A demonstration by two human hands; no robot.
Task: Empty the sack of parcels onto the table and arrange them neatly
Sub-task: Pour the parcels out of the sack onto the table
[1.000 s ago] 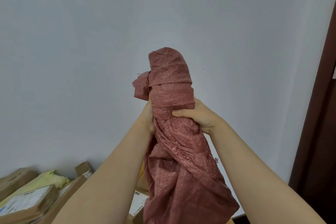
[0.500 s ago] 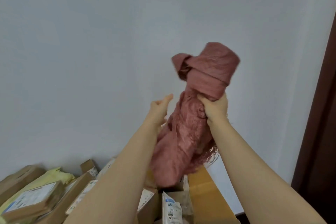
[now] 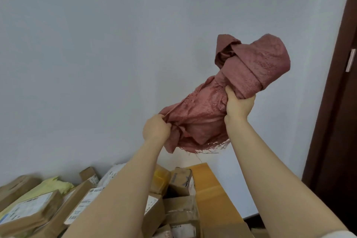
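Observation:
A crumpled red woven sack (image 3: 241,83) is held up in front of the pale wall, tilted to the upper right. My right hand (image 3: 238,105) grips its bunched middle. My left hand (image 3: 156,128) pinches its lower, frayed end at the left. Below lie the parcels: brown cardboard boxes with white labels (image 3: 29,210), a long brown box (image 3: 81,203), a yellow bag (image 3: 54,185), a small taped box (image 3: 181,181) and a yellow packet (image 3: 160,179). They sit in a loose heap on the wooden table (image 3: 214,199).
A dark brown door frame (image 3: 336,121) runs down the right side. The bare pale wall fills the background. The table's right edge ends close to the door, with dark floor beside it.
The sack has swung up and to the right and hangs shorter. My left hand let go of its middle, then took hold of the lower end. More parcels show below.

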